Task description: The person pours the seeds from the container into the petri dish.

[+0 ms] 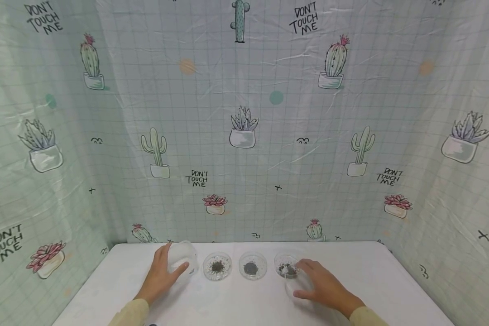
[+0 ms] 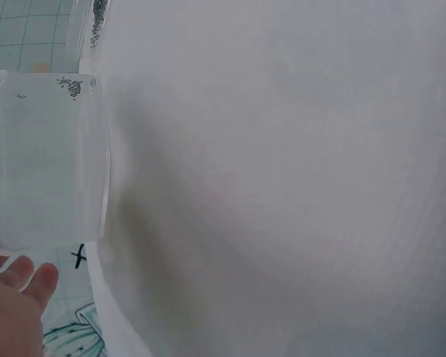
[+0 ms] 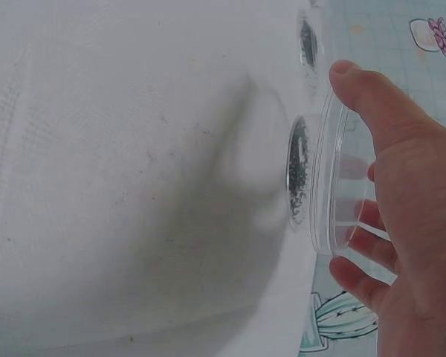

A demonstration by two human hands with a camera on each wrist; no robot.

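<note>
My left hand [image 1: 163,271] is at a clear plastic tub [image 2: 44,163] at the left of the row, fingers at its left side and thumb across its front. A few dark grains cling low inside the tub. My right hand [image 3: 424,193] holds a clear round dish lid [image 3: 328,178] by its rim, tilted, just in front of the rightmost petri dish [image 1: 283,260]. That dish holds dark grains. Between the hands stand a petri dish [image 1: 218,277] with scattered dark brown bits and another petri dish [image 1: 253,277] with a grey-black heap.
All of it stands on a white table [image 1: 236,303], the dishes in a row near its back edge. Cactus-print curtains [image 1: 244,181] hang behind and at both sides. A small dark object [image 1: 152,324] is cut off at the bottom edge.
</note>
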